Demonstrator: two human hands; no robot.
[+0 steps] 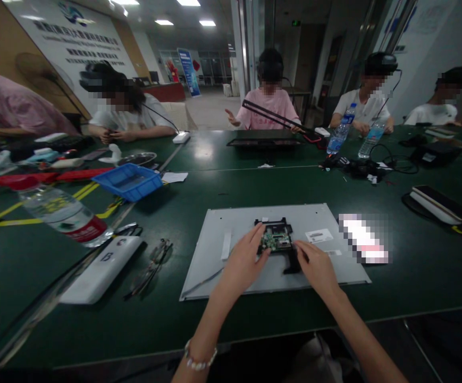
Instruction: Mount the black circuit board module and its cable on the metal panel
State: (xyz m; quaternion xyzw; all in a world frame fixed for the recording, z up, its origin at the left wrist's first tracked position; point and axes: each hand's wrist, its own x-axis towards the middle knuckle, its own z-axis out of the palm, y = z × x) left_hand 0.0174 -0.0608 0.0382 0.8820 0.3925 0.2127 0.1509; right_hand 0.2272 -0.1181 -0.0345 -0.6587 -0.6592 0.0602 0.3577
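In the head view, a circuit board (pixel 280 243) in a black frame (pixel 288 227) lies on a pale flat panel (pixel 201 255), on the green table (pixel 231 186) before the person. The left hand (pixel 246 258) covers the frame's left side; its grip is parted, thumb away from fingers, all resting about that edge. The right hand (pixel 318 263) has bent fingertips at the frame's right edge; whether its grip is closed on that edge cannot be told. A black tab (pixel 292 264) sticks out below the frame, beside the right fingers.

Just right of the panel lies a bright, pixelated object (pixel 364 239). To the left are folded eyeglasses (pixel 151 268), a white block marked "B" (pixel 101 271), a tilted red-capped bottle (pixel 65 213) and, farther back, a blue tray (pixel 157 184). Across the table, a dark flat panel (pixel 265 142) lies before a person in pink (pixel 268 103), with a tangle of black cables (pixel 364 167) to its right, near a blue-labelled bottle (pixel 340 133) and a clear bottle (pixel 371 139).

Counted: one circuit board, one pale panel bearing two white labels on its right part, one pair of eyeglasses, one blue tray, three bottles and five other people at the table.
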